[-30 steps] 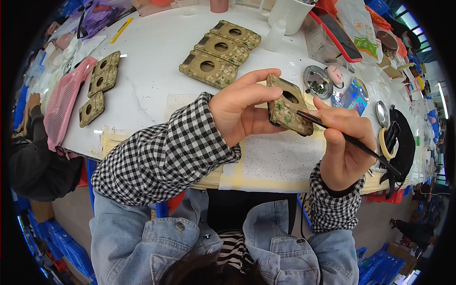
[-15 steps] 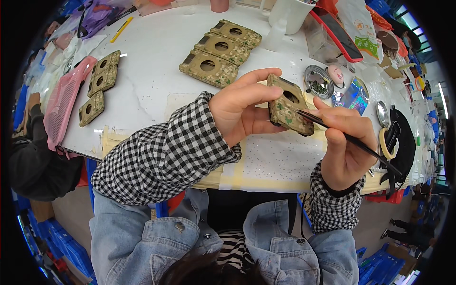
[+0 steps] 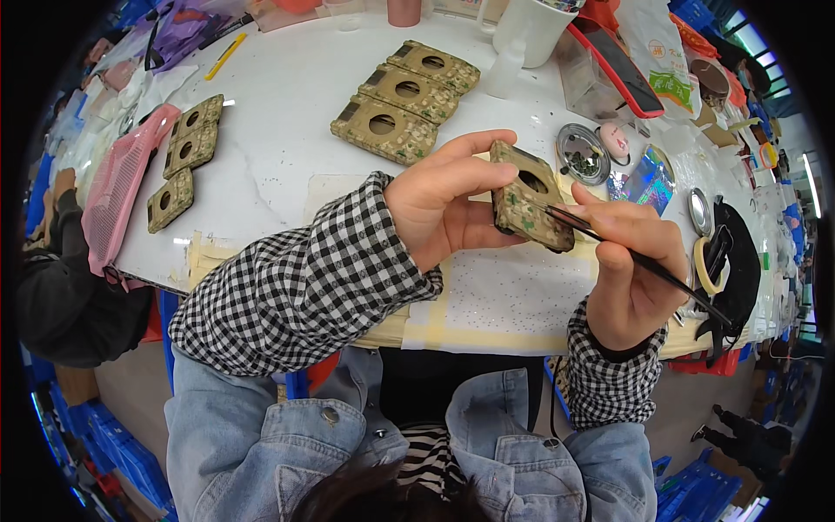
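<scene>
My left hand grips a camouflage-patterned case with a round hole, holding it tilted above the table. The thumb lies on its top edge and the other fingers are behind it. In my right hand are black tweezers, pinched between thumb and fingers. Their tips meet the case's face just below the hole; whether they hold anything is too small to tell. Past my left hand, several like cases lie in an overlapping row. Under my hands is a white sheet strewn with tiny specks.
More camouflage cases lie at the left beside a pink mesh pouch. A yellow pen is at the back left. To the right are a round dish of dark bits, a red-framed phone and a white mug.
Both hands keep nearly the same pose. The tweezers' tips have shifted very slightly on the case's face.
</scene>
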`<state>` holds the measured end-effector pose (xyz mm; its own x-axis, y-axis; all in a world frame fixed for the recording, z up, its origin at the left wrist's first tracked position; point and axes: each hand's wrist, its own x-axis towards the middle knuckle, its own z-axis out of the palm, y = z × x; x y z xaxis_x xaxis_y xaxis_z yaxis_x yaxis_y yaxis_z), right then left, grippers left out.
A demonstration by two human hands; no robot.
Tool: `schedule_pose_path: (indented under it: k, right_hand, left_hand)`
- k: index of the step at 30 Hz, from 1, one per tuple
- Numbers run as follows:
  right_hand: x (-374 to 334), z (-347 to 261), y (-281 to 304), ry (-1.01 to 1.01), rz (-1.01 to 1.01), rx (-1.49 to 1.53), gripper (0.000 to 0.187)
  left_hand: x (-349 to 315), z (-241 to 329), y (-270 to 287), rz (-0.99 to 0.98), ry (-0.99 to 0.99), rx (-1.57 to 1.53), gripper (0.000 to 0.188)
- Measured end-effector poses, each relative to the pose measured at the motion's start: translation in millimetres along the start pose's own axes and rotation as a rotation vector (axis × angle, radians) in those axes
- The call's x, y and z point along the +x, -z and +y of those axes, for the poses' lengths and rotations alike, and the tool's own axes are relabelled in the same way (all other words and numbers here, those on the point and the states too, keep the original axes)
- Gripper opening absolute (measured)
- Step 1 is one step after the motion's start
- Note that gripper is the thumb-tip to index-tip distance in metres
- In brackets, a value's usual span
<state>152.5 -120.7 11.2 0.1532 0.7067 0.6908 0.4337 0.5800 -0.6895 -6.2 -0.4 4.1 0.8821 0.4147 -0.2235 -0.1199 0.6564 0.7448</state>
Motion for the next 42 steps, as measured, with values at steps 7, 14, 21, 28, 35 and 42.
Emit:
schedule_pose_path:
  k: [7,14,21,28,35,42]
  right_hand:
    - [0,1,0,0.0,-0.007,-0.007,0.014]
    - [0,1,0,-0.005,0.0,-0.014,0.014]
    - [-1,1,1,-0.011,-0.006,-0.024,0.014]
    - [-2,2,-4,-0.026,0.017,0.04,0.016]
    - [-1,-3,10,0.006,0.184,0.122,0.019]
    - [-11,-3,44,-0.08,0.118,-0.543,0.009]
  left_hand:
    - [0,0,0,0.002,0.0,0.01,0.054]
    - [1,-1,2,-0.005,-0.002,0.006,0.055]
    - [2,-1,3,-0.008,-0.009,-0.06,0.06]
    - [0,-1,4,-0.013,-0.005,-0.001,0.054]
    - [1,1,-2,0.015,-0.001,-0.002,0.054]
    - [-1,2,-4,0.009,-0.003,-0.014,0.054]
